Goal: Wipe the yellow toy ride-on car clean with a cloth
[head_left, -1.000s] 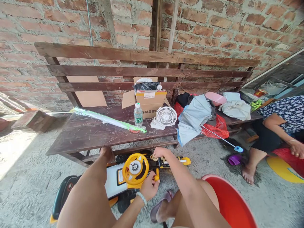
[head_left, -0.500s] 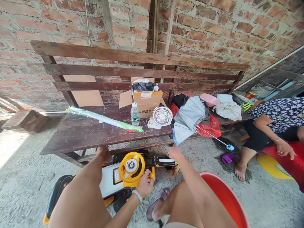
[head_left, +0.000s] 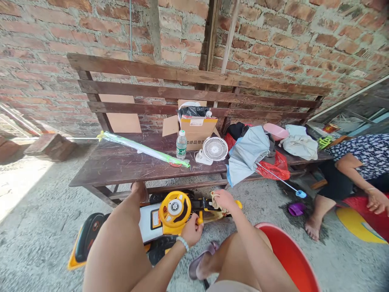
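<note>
Right hand (head_left: 225, 200) has come down onto the front bar of the yellow-and-black ride-on toy car (head_left: 152, 223), and the tan rag (head_left: 216, 198) that hung loose beside the bar in the earlier frame is now bunched under the fingers, pressed against the bar, with a tail trailing below. Grip there is closed on the rag. Left hand (head_left: 191, 230), with the bead bracelet (head_left: 182, 243) on its wrist, is curled around a small yellow post (head_left: 199, 221) just right of the steering wheel (head_left: 174, 209); fingers look closed on it, though the hand partly hides it. Toy sits on the concrete floor between the hands and the person's legs. Looks like light, stiff, hollow plastic, probably easy to shift, so the bar or wheel post seems a fair hold; the rag is soft and should bunch easily. Past the right hand is the red plastic tub (head_left: 288, 255), with a slipper (head_left: 202, 259) below the left hand. Ahead of both hands is the wooden table (head_left: 121, 174), holding a small white fan (head_left: 215, 148) and a pale blue umbrella (head_left: 247, 152). Far right, a seated co-worker's hand (head_left: 377, 201) rests apart.
</note>
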Available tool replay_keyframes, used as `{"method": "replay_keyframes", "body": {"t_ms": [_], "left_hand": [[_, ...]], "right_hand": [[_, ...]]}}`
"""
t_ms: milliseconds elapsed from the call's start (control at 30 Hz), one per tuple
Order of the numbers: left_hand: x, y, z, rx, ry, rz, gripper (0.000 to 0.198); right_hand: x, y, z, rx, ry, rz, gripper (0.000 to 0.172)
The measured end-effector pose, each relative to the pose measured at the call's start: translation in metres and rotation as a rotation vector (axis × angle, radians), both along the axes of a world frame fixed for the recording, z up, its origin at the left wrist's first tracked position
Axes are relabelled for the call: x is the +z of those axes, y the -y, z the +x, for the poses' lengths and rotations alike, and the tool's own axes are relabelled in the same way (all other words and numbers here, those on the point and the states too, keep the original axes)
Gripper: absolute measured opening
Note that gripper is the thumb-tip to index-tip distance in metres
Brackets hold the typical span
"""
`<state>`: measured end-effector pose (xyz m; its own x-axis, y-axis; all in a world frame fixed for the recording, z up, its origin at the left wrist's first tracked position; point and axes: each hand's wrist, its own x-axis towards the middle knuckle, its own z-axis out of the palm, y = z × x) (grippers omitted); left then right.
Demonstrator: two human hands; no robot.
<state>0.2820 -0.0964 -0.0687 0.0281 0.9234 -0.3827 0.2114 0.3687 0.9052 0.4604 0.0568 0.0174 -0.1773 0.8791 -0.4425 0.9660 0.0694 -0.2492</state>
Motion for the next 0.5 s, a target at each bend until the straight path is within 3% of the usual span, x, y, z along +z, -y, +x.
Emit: {"method": "replay_keyframes", "body": {"t_ms": [133,267,400,500], "left_hand": [[0.000,0.003,-0.001,-0.022,-0.045,0.008,0.025],[0.002,0.004,-0.014,0.006,-0.152,0.144,0.024],[0.012,0.001,-0.042,0.020,-0.424,0.383,0.037],[0.016,0.003,-0.061,-0.051,-0.700,0.378,0.046]], "right_hand": [[-0.005,0.040,0.013,-0.325,-0.435,0.157,0.029],[-0.005,0.079,0.009,-0.559,-0.751,0.140,0.030],[0.021,0.090,-0.011,-0.734,-1.166,-0.032,0.046],[0.047,0.083,-0.038,-0.747,-1.457,-0.111,0.055]]}}
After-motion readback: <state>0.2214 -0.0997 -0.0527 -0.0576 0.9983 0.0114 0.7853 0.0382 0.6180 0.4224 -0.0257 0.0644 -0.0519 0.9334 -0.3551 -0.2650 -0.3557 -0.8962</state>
